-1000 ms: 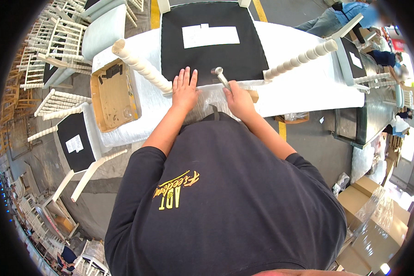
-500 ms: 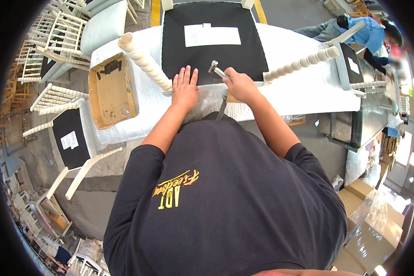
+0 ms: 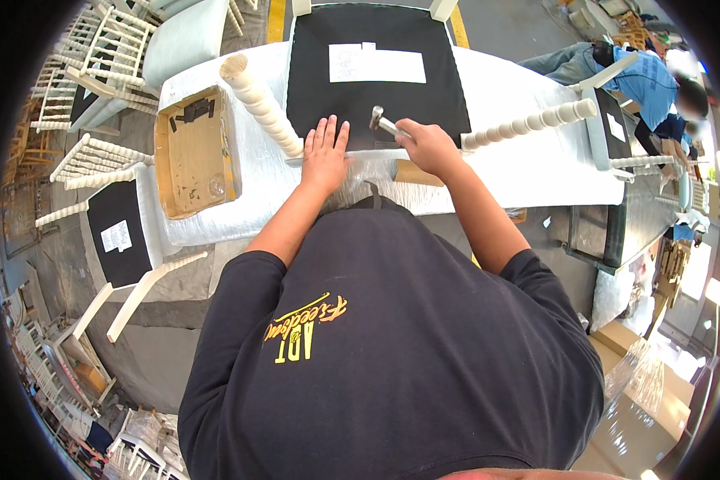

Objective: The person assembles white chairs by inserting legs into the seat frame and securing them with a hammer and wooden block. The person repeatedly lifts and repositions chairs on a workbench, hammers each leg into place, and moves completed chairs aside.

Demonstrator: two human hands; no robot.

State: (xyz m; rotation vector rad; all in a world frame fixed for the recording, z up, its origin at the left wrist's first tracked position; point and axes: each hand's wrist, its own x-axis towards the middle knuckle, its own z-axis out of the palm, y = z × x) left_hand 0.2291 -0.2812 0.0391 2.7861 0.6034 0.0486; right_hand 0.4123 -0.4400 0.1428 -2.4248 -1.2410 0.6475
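An upturned white chair lies on the padded table, its black seat underside [image 3: 376, 72] facing up with a white paper label on it. My left hand [image 3: 325, 152] rests flat on the near edge of that black underside, fingers spread. My right hand [image 3: 424, 146] is closed on the handle of a small metal hammer [image 3: 382, 122], whose head is over the black fabric near the same edge. Two white turned chair legs [image 3: 258, 100] [image 3: 528, 124] stick out to either side of my hands.
An open cardboard box [image 3: 194, 152] sits on the white-covered table [image 3: 536, 172] at the left. More white chairs [image 3: 96, 152] are stacked at the left, and one with a black underside [image 3: 120, 240] lies on the floor. A person in blue [image 3: 640, 76] works at the far right. Cartons [image 3: 640, 416] stand at the lower right.
My right hand has drawn the hammer back and to the right along the seat edge; the left hand stays flat on the black underside.
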